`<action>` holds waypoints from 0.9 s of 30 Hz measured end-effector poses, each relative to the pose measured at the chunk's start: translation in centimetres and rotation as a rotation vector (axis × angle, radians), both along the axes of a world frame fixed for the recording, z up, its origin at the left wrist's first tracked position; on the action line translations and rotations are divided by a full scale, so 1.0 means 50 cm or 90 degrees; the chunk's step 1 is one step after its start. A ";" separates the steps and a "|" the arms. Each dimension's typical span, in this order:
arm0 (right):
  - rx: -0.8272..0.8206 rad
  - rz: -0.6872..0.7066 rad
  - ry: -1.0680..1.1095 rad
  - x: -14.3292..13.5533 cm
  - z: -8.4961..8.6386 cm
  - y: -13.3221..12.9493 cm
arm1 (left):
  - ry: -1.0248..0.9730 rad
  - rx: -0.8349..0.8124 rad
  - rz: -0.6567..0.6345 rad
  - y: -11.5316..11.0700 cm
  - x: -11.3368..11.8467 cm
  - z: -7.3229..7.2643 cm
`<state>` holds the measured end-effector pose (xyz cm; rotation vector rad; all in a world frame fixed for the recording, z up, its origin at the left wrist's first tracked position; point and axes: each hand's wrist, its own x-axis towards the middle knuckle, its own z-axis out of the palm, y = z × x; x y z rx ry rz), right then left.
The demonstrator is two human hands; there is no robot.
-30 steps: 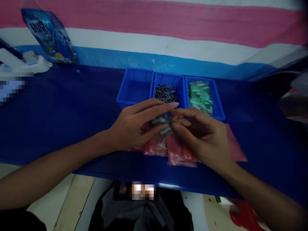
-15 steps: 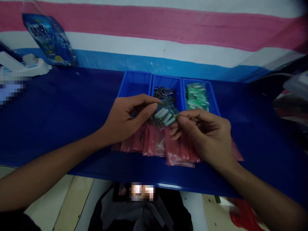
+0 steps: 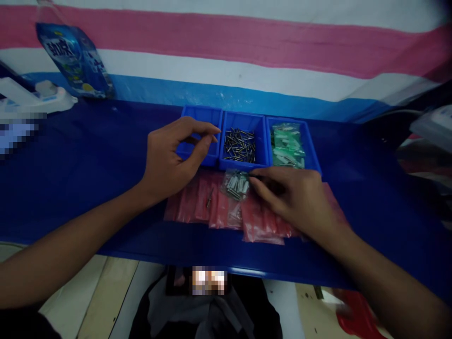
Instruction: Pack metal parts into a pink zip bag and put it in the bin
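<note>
In my right hand (image 3: 296, 195), thumb and fingertips pinch the upper right corner of a small clear plastic bag (image 3: 236, 184). Short white pieces and metal pieces that look like screws show through it. The bag is just over a row of pink plastic bags (image 3: 261, 221), one with a dark screw (image 3: 209, 199) on it or inside it. My left hand (image 3: 174, 153) is raised before the left blue bin (image 3: 201, 114), holding nothing, with a gap between thumb and fingers. Loose dark screws (image 3: 240, 145) lie in the middle blue bin (image 3: 237, 165).
Green-backed bags (image 3: 287, 143) of white pieces fill the right blue bin (image 3: 312, 150). A blue pouch (image 3: 76, 61) leans against the striped sheet (image 3: 229, 37) behind the blue table (image 3: 88, 188). A white plastic object (image 3: 52, 101) stands far left. Something red (image 3: 356, 313) is below the table.
My left hand has let go of the clear bag and drawn back to the left. My right hand has lowered the bag toward the pink bags, uncovering the middle bin.
</note>
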<state>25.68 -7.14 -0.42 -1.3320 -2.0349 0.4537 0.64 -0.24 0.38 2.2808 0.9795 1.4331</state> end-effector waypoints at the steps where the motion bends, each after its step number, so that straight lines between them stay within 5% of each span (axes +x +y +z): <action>1: 0.111 0.002 -0.103 -0.003 -0.002 -0.004 | 0.018 0.024 0.007 0.004 -0.001 -0.002; 5: 0.374 0.186 -0.301 -0.034 0.013 -0.005 | 0.118 0.115 0.005 0.019 -0.004 -0.014; 8: 0.443 0.356 -0.416 -0.072 0.025 0.015 | 0.146 0.141 -0.012 0.025 -0.005 -0.025; 12: 0.482 0.428 -0.486 -0.112 0.010 0.045 | 0.177 0.174 -0.031 0.028 -0.007 -0.029; 18: 0.468 0.415 -0.405 -0.105 0.019 0.056 | 0.186 0.176 -0.030 0.031 -0.011 -0.025; 23: 0.308 0.179 -0.166 -0.051 0.089 0.074 | 0.171 0.150 -0.012 0.027 -0.012 -0.028; 27: 0.277 0.075 -0.195 -0.014 0.129 0.092 | 0.198 0.140 -0.006 0.024 -0.012 -0.030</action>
